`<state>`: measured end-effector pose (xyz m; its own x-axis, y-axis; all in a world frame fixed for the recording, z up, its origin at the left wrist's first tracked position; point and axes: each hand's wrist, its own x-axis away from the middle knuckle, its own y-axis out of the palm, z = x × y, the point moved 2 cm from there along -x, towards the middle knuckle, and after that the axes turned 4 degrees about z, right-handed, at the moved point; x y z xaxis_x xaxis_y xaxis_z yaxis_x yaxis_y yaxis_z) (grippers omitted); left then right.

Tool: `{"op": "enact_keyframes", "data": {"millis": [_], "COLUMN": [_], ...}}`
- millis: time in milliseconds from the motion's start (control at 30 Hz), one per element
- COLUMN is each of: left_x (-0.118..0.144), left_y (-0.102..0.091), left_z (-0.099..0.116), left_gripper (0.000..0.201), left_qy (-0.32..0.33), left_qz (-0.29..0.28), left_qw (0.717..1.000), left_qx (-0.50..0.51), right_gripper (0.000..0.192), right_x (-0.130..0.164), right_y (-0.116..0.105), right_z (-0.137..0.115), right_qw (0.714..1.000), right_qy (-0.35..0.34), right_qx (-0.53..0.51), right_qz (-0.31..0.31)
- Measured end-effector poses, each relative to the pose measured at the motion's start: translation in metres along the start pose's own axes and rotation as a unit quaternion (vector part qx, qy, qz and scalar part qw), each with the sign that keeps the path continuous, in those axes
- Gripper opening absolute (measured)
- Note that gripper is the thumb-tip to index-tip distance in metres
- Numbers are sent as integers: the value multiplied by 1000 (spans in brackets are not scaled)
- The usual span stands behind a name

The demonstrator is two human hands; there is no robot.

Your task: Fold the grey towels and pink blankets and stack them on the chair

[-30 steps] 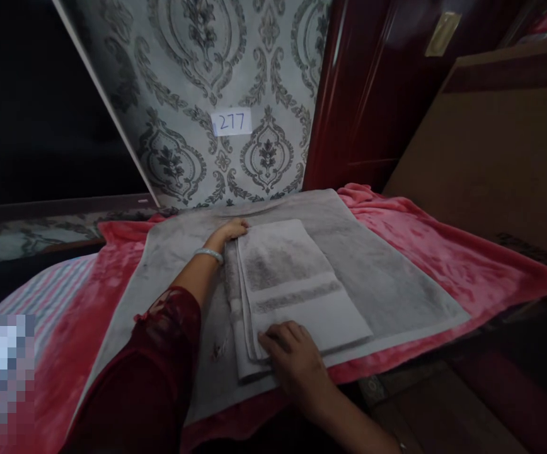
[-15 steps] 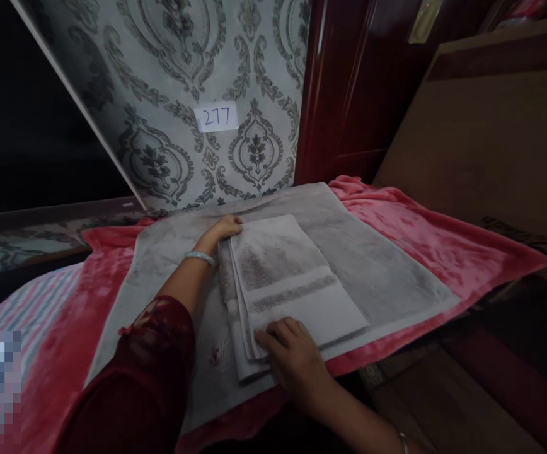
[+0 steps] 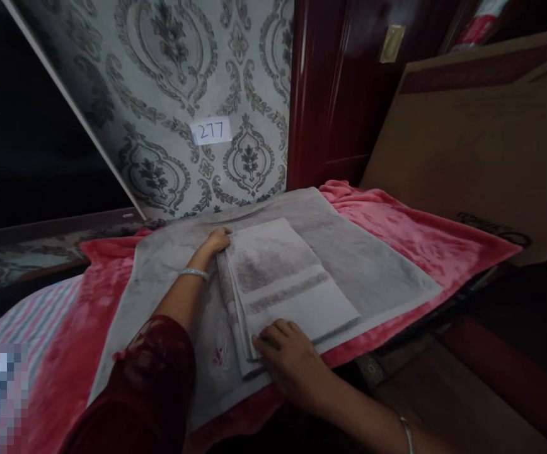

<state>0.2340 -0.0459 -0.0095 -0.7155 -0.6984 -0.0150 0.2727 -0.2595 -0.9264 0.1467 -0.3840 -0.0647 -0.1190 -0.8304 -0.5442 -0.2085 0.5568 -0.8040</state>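
A folded grey towel (image 3: pixel 283 284) with a darker woven band lies on a larger grey towel (image 3: pixel 363 265) spread flat over a pink blanket (image 3: pixel 425 233). My left hand (image 3: pixel 217 241) rests at the folded towel's far left corner, fingers on its edge. My right hand (image 3: pixel 292 359) lies on the near corner, fingertips pressing the layered edges. Whether either hand grips the cloth or only presses on it is unclear. A silver bangle sits on each wrist.
Patterned grey wallpaper (image 3: pixel 183 94) with a label reading 277 (image 3: pixel 210 131) stands behind. A dark red door (image 3: pixel 339 94) and a large cardboard sheet (image 3: pixel 481 145) are at the right. A striped cloth (image 3: pixel 37 315) shows at the left. The floor drops away at the front right.
The view has shifted slightly to the left and down. Both hands stay at the same corners of the folded towel; the right hand has drawn a little nearer.
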Motion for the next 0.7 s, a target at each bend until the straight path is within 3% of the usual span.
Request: {"op": "enact_keyframes", "data": {"millis": [67,167,233,300,400,467,567,700], "left_x": [7,35,67,103,141,151,151,150], "left_y": [-8,-8,7,30,62,72,72,64], "left_z": [10,35,51,58,44,32,23,29], "left_gripper": [51,54,57,66,76,78,79,82], "left_qy": [16,85,167,262,255,231,221,218], "left_qz": [32,82,94,102,70,65,69,48], "left_qw": [999,992,980,955,953,958,959,960], "left_qx": [-22,-39,-51,-98,-149,-159,-161,-167], "right_gripper": [9,27,40,54,64,64,65,65], "right_x": [-5,-21,-33,-39,-35,-28,-20,-21], "right_y": [-17,-44,-51,-45,-19,-3,6,3], "right_z": [9,44,73,97,113,114,113,115], "right_qw": [998,997,993,983,968,964,964,966], "right_qy": [6,57,117,162,182,179,179,175], "right_qx": [-52,-56,14,91,138,138,138,135], "right_qz": [-40,-17,15,-6,-106,-141,-141,-137]}}
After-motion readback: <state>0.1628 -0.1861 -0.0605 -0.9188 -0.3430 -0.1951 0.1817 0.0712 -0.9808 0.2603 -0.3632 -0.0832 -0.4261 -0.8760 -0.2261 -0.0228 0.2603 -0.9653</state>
